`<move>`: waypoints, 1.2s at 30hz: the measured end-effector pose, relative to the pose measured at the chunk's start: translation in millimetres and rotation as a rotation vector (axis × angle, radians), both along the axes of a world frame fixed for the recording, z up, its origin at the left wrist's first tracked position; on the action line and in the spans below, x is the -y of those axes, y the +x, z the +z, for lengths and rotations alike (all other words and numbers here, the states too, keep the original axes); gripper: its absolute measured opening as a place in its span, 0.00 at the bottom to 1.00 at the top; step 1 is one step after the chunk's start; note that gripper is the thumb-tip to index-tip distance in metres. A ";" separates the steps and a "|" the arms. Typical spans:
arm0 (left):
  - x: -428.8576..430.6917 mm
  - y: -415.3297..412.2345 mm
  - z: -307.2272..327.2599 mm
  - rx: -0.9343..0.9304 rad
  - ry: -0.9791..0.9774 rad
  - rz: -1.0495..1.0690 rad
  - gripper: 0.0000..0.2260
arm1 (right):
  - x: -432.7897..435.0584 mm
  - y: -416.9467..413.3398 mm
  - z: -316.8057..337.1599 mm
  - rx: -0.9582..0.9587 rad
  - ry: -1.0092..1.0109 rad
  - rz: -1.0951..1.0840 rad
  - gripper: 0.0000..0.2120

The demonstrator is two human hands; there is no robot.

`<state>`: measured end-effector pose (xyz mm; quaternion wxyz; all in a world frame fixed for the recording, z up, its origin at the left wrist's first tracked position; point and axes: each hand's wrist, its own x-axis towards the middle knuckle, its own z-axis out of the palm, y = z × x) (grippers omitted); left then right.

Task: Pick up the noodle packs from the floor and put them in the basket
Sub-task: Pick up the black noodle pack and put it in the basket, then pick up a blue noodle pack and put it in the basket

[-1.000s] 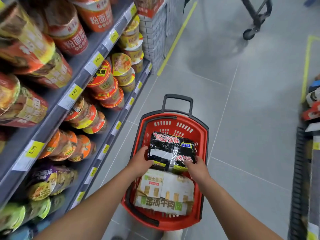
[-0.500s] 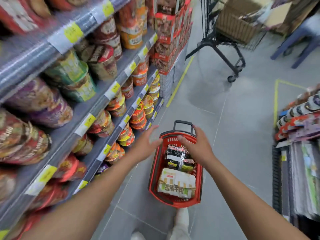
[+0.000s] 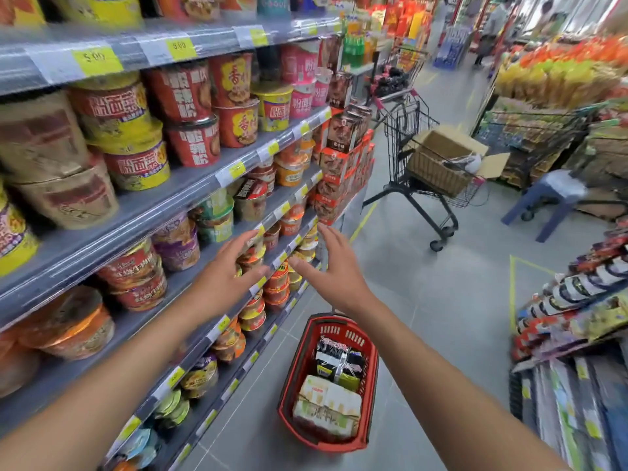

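A red basket (image 3: 371, 385) stands on the grey floor below my arms. Inside it lie a black noodle pack (image 3: 339, 363) at the far end and a white and green noodle pack (image 3: 328, 407) at the near end. My left hand (image 3: 227, 271) is raised well above the basket, fingers spread, holding nothing, in front of the shelf edge. My right hand (image 3: 331, 268) hovers beside it, also spread and holding nothing. Both hands are far from the packs.
Shelves of cup noodles (image 3: 190, 110) run along the left. A black shopping cart (image 3: 428, 171) with a cardboard box stands ahead in the aisle, a blue stool (image 3: 550, 198) to its right. A display of packets (image 3: 584, 300) lines the right. People stand far down the aisle.
My hands let go of the black pack in the basket and rose away from it. The view lifted from the basket to the aisle ahead.
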<state>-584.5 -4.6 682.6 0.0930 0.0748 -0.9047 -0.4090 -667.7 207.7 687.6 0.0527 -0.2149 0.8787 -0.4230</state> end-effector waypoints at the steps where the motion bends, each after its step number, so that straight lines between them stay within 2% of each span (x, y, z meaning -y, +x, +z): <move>1: -4.0 8.6 2.4 -0.008 -0.003 0.010 0.29 | -1.4 3.0 3.3 -0.001 -0.003 0.035 0.46; 11: -73.8 51.3 9.5 -0.082 0.029 0.170 0.34 | -38.1 20.6 14.1 -0.040 0.037 0.260 0.44; 14: -89.1 64.6 8.8 -0.079 0.048 0.220 0.33 | -49.1 27.1 17.7 -0.039 0.045 0.318 0.43; 21: -102.2 121.0 19.1 -0.059 0.054 0.346 0.37 | -43.3 53.8 20.9 -0.036 0.026 0.462 0.44; 24: -100.4 151.4 21.5 -0.053 0.057 0.425 0.32 | -32.5 73.1 17.7 -0.031 0.012 0.545 0.46; 32: -90.5 299.0 22.5 -0.032 0.003 0.694 0.28 | 27.3 174.8 10.6 0.010 0.021 0.853 0.47; 36: -88.4 391.2 17.3 -0.016 0.011 0.882 0.32 | 61.1 244.3 10.3 -0.004 0.006 1.003 0.46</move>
